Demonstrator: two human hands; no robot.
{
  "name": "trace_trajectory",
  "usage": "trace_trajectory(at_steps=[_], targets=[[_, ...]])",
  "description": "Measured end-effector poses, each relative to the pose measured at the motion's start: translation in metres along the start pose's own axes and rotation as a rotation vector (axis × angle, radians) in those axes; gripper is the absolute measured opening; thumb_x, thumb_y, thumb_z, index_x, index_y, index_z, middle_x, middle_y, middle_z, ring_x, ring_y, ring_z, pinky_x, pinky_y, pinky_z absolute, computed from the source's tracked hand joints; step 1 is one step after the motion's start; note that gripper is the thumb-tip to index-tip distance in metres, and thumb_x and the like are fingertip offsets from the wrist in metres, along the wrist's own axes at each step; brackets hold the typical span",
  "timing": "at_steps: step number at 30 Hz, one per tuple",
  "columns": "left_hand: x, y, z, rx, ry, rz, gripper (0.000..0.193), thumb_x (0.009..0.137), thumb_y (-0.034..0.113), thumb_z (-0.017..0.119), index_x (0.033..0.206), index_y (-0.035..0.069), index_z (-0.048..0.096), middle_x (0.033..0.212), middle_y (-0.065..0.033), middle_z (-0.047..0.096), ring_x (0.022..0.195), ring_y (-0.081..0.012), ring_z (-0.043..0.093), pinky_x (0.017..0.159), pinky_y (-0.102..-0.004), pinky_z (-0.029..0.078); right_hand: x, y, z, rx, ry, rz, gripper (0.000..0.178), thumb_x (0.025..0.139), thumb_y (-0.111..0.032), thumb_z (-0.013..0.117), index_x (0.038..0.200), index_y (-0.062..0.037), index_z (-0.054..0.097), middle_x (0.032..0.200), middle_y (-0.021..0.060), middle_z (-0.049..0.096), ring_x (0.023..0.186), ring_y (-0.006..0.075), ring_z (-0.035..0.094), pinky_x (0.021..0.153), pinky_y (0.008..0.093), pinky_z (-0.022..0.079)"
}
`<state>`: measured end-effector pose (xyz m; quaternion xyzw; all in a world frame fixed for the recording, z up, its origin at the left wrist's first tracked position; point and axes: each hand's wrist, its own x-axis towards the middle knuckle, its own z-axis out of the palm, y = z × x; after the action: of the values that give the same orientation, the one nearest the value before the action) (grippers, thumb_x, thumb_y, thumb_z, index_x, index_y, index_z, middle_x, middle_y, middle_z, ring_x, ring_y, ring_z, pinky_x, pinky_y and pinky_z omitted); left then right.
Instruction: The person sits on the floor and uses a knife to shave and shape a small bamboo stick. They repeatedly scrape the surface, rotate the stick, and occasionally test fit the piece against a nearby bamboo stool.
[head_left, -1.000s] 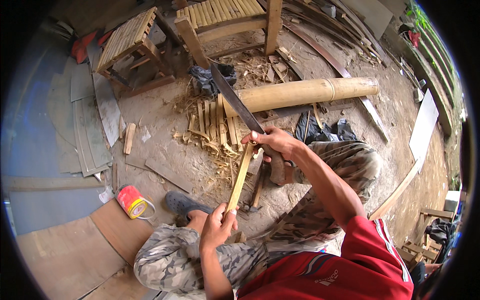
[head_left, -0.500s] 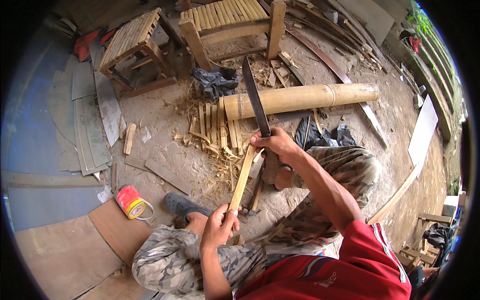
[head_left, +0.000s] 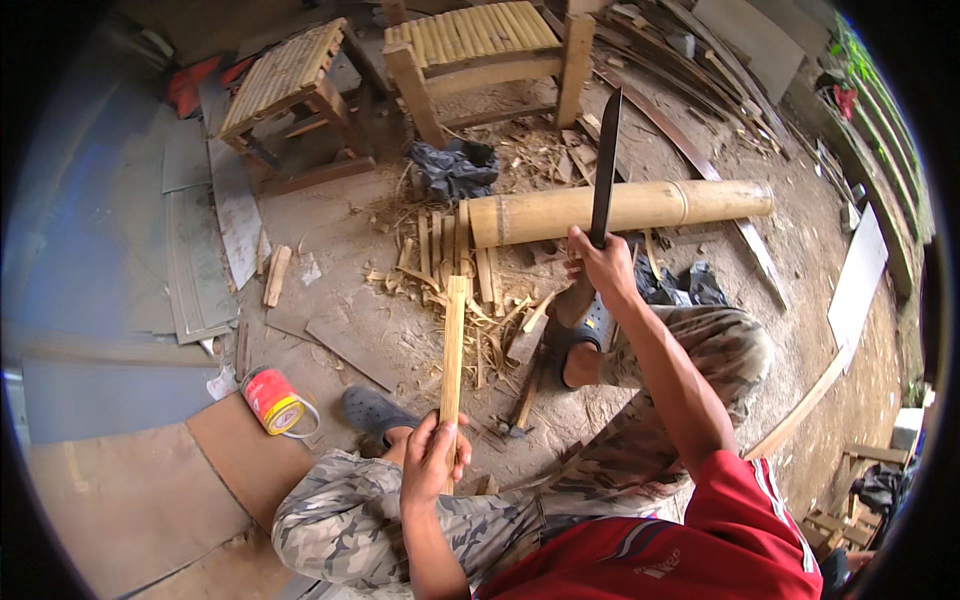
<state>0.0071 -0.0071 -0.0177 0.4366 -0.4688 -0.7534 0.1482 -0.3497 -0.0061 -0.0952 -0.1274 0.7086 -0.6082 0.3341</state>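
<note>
Left grip (head_left: 432, 455) is closed around the near part of a pale strip (head_left: 455, 330), whose far end points away from the body; right grip (head_left: 605, 268) grasps the brown handle of a long knife (head_left: 607, 160), its dark blade raised, apart from the strip. For good control, the left fingers should sit well back from wherever the blade meets the strip, with the strip held steady, and light strokes running away from the body seem safest. The bent knee (head_left: 725, 345) and the shoe (head_left: 578, 355) below the right grip deserve care, being near the knife. Beyond the strip, shavings (head_left: 485, 335) litter the floor (head_left: 345, 290), and a thick bamboo pole (head_left: 570, 210) lies behind them. Farther out, a stool (head_left: 285, 85) stands toward the floor's far edge, and a red can (head_left: 275, 395) is by the edge of a brown board (head_left: 240, 445).
</note>
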Motion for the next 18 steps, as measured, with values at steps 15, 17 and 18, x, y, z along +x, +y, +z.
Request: trace_trajectory(at_steps=[15, 17, 18], targets=[[0.014, -0.011, 0.009, 0.181, 0.137, 0.007, 0.033, 0.102, 0.036, 0.053, 0.102, 0.003, 0.057, 0.065, -0.0028, 0.053, 0.05, -0.0108, 0.05, 0.045, -0.0289, 0.042, -0.081, 0.0, 0.032, -1.001, -0.359, -0.705, 0.019, 0.09, -0.025, 0.068, 0.083, -0.0073, 0.064, 0.061, 0.0054, 0.06, 0.044, 0.019, 0.053, 0.041, 0.0374, 0.045], [0.018, -0.023, 0.013, 0.392, 0.226, 0.178, 0.034, 0.098, 0.034, 0.059, 0.106, 0.001, 0.057, 0.066, -0.0073, 0.057, 0.052, -0.0176, 0.054, 0.05, -0.0346, 0.045, -0.103, 0.0, 0.043, -1.107, -0.51, -0.666, 0.02, 0.093, -0.026, 0.063, 0.082, -0.0103, 0.064, 0.057, 0.0028, 0.056, 0.042, 0.0141, 0.047, 0.039, 0.0358, 0.043], [0.02, -0.028, 0.014, 0.498, 0.263, 0.264, 0.036, 0.097, 0.034, 0.062, 0.109, 0.0, 0.056, 0.067, -0.0095, 0.059, 0.053, -0.021, 0.055, 0.052, -0.0375, 0.046, -0.111, 0.004, 0.048, -1.137, -0.572, -0.617, 0.023, 0.095, -0.029, 0.059, 0.082, -0.0104, 0.064, 0.056, 0.0028, 0.056, 0.043, 0.0166, 0.047, 0.039, 0.0371, 0.043]])
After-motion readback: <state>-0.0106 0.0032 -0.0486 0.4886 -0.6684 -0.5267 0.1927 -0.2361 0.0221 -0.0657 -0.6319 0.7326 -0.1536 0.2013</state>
